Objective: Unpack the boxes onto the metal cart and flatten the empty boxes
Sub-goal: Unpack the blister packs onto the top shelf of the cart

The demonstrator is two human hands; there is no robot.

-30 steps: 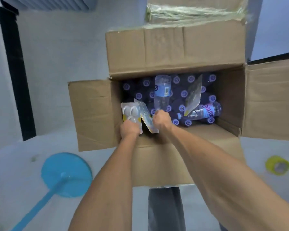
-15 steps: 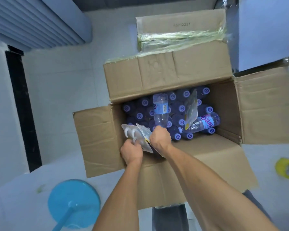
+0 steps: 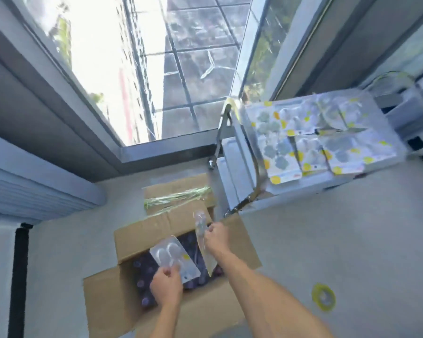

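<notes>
At lower centre of the frame, a flat blister pack (image 3: 174,258) is pinched by the left hand (image 3: 166,284) above the open cardboard box (image 3: 205,306), where purple-capped bottles (image 3: 142,281) are seen. Just to the right, a second pack (image 3: 202,236) is gripped edge-on in the right hand (image 3: 216,236). At upper right, more packs (image 3: 313,137) are spread on the metal cart (image 3: 244,164); a yellow tape roll (image 3: 323,296) is seen on the floor, lower right.

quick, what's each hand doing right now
Left hand: closed on a flat blister pack, held over the open box.
Right hand: closed on a second blister pack, seen edge-on.
</notes>
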